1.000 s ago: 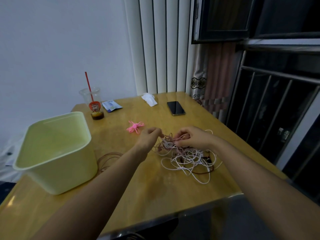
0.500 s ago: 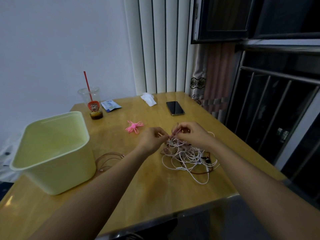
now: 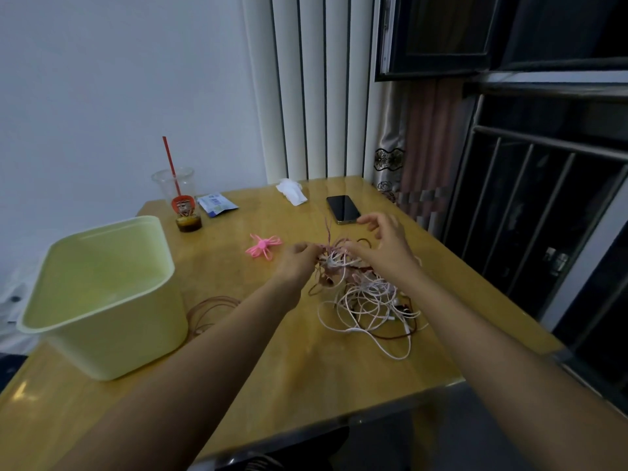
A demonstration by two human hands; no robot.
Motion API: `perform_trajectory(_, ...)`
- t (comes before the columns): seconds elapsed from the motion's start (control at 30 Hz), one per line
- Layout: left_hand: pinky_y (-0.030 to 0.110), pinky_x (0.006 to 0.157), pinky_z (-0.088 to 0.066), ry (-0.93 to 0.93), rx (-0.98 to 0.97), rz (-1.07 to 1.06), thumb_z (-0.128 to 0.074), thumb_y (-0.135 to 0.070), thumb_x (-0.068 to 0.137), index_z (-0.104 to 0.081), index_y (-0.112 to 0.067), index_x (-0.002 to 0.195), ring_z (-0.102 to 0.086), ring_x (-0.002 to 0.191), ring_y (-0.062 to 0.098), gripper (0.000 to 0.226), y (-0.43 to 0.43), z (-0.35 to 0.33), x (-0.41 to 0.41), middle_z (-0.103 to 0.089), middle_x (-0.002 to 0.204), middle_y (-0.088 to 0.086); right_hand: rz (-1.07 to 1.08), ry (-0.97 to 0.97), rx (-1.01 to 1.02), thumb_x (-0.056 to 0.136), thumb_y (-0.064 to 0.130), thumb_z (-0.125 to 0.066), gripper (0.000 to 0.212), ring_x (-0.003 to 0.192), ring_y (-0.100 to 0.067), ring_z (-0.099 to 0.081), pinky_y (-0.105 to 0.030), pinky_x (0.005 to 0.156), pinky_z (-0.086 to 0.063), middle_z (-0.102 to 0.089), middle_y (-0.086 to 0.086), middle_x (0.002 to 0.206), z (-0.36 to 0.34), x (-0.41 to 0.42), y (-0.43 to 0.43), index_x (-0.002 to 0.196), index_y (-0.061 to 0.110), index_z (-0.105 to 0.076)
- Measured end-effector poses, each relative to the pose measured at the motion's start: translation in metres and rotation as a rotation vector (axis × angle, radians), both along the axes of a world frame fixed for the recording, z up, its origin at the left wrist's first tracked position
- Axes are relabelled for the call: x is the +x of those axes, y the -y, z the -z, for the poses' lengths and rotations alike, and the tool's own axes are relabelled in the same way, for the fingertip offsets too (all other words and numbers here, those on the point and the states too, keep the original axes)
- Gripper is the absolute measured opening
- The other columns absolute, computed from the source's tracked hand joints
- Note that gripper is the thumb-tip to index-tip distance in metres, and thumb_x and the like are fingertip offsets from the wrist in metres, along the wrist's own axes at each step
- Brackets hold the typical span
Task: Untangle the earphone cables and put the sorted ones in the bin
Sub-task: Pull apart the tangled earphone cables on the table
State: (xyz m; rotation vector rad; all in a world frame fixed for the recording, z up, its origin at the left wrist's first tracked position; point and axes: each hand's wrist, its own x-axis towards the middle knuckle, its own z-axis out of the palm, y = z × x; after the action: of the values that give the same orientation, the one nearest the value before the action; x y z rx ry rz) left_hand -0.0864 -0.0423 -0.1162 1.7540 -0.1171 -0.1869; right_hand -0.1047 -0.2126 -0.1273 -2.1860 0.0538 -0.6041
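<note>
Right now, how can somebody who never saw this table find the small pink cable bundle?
Look at the wooden table, past the pale green bin. Between the drink cup and the left hand lies the pink bundle. It alone is bright pink and tied neatly, apart from the tangle.

A plain white wall (image 3: 102,79) fills the upper left of the frame. To its right, at upper centre, hang white vertical blinds (image 3: 316,96). At the upper right is a dark window frame (image 3: 441,35), and below it a gathered, brownish curtain (image 3: 421,147) with a patterned edge. Down the right side, dark metal bars (image 3: 543,215) stand in front of darkness. A wooden table (image 3: 306,375) with a glossy, yellowish top spans the lower half, its far edge meeting the wall and blinds. The light is dim and cool, with soft reflections on the tabletop. The floor at lower right is too dark to make out.
</note>
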Motion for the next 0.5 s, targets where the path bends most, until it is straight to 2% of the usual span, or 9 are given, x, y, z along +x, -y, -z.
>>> perform_trajectory(0.1, 0.026, 0.060, -0.034, -0.058, -0.007, -0.013, -0.049, -0.019, 0.100, -0.063, -0.014, 0.086, -0.042, 0.069, 0.012, 0.020, -0.003, 0.010, 0.000, -0.052, 0.075, 0.000, -0.045, 0.065, 0.089, 0.088, 0.027, -0.072, 0.016, 0.078, -0.009, -0.048, -0.024, 0.072, -0.040, -0.054, 0.003, 0.090, 0.002, -0.005, -0.001, 0.093, 0.016, -0.061)
perform_trajectory(0.23, 0.022, 0.058, -0.034, -0.051, -0.003, 0.059, -0.048, -0.019, 0.101, -0.062, -0.011, 0.088, -0.044, 0.066, 0.010, 0.021, -0.001, 0.014, -0.003, -0.053, 0.073, 0.000, -0.223, -0.081, -0.046, 0.084, 0.040, -0.075, 0.022, 0.076, -0.007, -0.052, -0.021, 0.068, -0.046, -0.060, 0.007, 0.094, 0.003, -0.007, -0.011, 0.097, 0.022, -0.071)
perform_trajectory(0.33, 0.020, 0.058, -0.036, 0.002, 0.043, 0.102, -0.049, -0.019, 0.101, -0.062, -0.005, 0.096, -0.045, 0.065, 0.009, 0.020, 0.001, 0.011, -0.005, -0.053, 0.074, 0.001, -0.202, -0.065, -0.059, 0.085, 0.037, -0.074, 0.020, 0.063, 0.000, -0.048, -0.019, 0.060, -0.040, -0.062, 0.009, 0.076, 0.002, -0.003, -0.014, 0.088, 0.018, -0.075)
perform_trajectory(0.4, 0.022, 0.064, -0.043, 0.042, 0.095, 0.100, -0.053, -0.020, 0.099, -0.063, 0.000, 0.100, -0.051, 0.070, 0.011, 0.022, 0.000, 0.010, -0.003, -0.058, 0.079, 0.004, -0.164, -0.047, -0.085, 0.087, 0.031, -0.073, 0.017, 0.065, -0.002, -0.048, -0.024, 0.064, -0.042, -0.058, 0.011, 0.077, 0.002, 0.000, -0.014, 0.088, 0.015, -0.078)
perform_trajectory(0.5, 0.035, 0.078, -0.050, 0.108, 0.193, 0.042, -0.058, -0.019, 0.096, -0.066, -0.005, 0.095, -0.059, 0.082, 0.019, 0.016, -0.004, 0.013, 0.006, -0.067, 0.092, 0.011, -0.087, -0.067, -0.121, 0.090, 0.028, -0.069, 0.015, 0.094, -0.011, -0.054, -0.034, 0.088, -0.044, -0.056, 0.008, 0.096, 0.002, 0.009, -0.011, 0.089, 0.015, -0.077)
